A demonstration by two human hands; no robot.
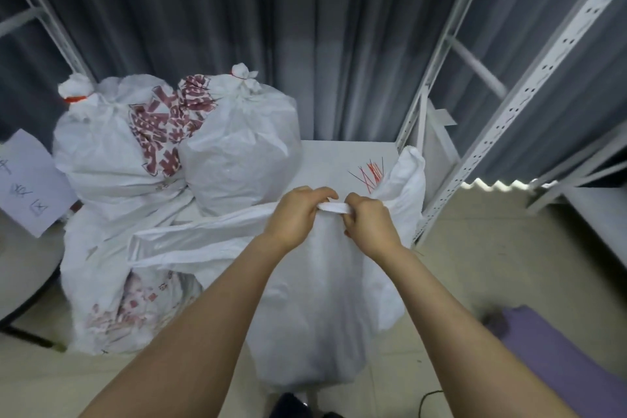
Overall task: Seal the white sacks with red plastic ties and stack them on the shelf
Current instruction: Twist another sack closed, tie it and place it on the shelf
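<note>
An unsealed white sack (315,316) stands on the floor against the shelf (339,156); the left grip (298,214) and right grip (368,219), both with fingers curled, pinch its folded top hem (334,208) taut between them; just beyond, loose red ties (369,171) lie on the shelf; further left, two sealed sacks (241,146) sit tied at the neck; a grey curtain (203,10) hangs behind.

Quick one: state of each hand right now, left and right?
Left hand: grips the folded rim of the open white sack.
Right hand: grips the same rim.
</note>
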